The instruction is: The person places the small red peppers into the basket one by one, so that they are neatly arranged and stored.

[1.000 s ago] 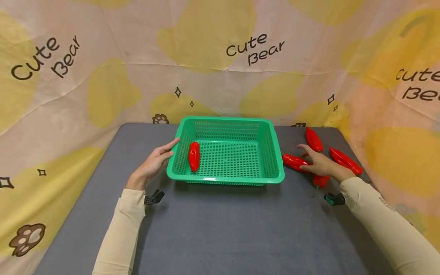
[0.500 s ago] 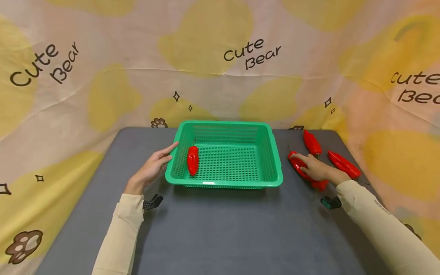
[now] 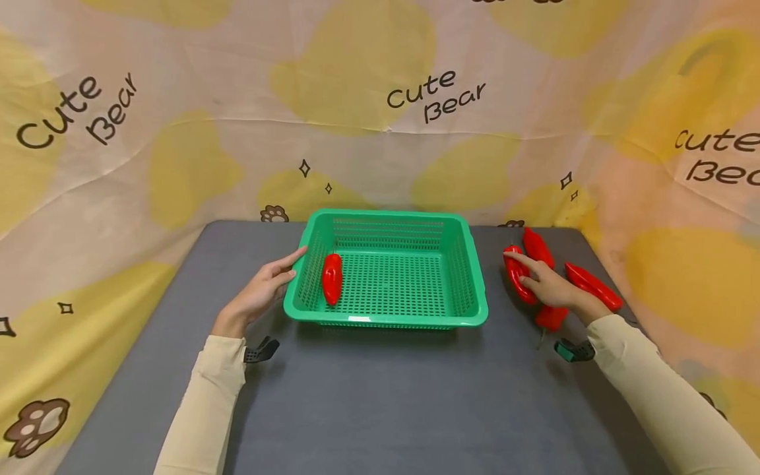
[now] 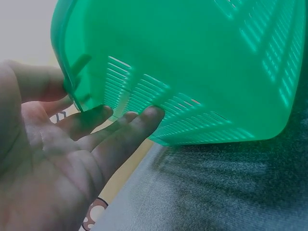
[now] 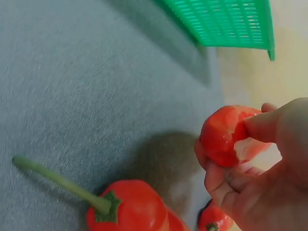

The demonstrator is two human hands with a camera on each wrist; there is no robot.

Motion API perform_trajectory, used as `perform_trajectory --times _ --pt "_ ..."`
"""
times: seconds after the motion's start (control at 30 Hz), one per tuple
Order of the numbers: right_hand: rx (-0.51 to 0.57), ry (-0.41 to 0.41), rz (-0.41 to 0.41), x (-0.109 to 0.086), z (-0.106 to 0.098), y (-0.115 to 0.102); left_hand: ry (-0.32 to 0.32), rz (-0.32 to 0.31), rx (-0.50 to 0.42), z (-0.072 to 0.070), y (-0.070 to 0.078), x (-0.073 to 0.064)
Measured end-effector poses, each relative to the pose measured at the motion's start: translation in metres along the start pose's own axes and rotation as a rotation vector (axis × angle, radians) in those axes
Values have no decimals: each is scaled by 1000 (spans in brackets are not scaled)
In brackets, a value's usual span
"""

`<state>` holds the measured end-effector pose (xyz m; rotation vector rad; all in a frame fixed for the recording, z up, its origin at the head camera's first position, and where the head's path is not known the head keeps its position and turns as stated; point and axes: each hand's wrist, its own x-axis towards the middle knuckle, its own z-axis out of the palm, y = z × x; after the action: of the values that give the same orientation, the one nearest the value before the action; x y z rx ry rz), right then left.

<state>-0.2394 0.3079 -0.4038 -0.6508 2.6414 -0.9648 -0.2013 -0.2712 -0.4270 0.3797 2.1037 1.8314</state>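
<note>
My left hand (image 3: 261, 293) holds the left rim of a green plastic basket (image 3: 388, 320). In the left wrist view its thumb is at the rim and several fingertips (image 4: 154, 113) lie against the slotted outer wall. One red pepper (image 3: 332, 280) lies inside the basket at the left. To the basket's right, my right hand (image 3: 549, 285) grips a second red pepper (image 3: 518, 278) between thumb and fingers. The right wrist view shows this held pepper (image 5: 219, 137) raised over its shadow, its far end hidden by the hand.
More red peppers lie around the right hand: one behind (image 3: 538, 245), one at the right (image 3: 594, 287) and a green-stemmed one in front (image 3: 551, 318). A patterned cloth (image 3: 356, 79) hangs behind and beside the grey table (image 3: 386, 402).
The right hand has taken hold of the pepper, which has swung from lying sideways to pointing away and shifted slightly right. The left hand stays at the basket's rim.
</note>
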Motion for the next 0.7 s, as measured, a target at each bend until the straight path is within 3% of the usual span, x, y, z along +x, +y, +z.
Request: perform_trajectory --times 0.13,0.47,0.7 --pt "38 24 41 0 -1 -4 -12 8 -19 0 -1 0" --pt "171 104 20 5 -13 -13 -34 37 -33 0 0 3" --pt "118 196 18 8 -25 -29 -41 47 -42 0 -2 4"
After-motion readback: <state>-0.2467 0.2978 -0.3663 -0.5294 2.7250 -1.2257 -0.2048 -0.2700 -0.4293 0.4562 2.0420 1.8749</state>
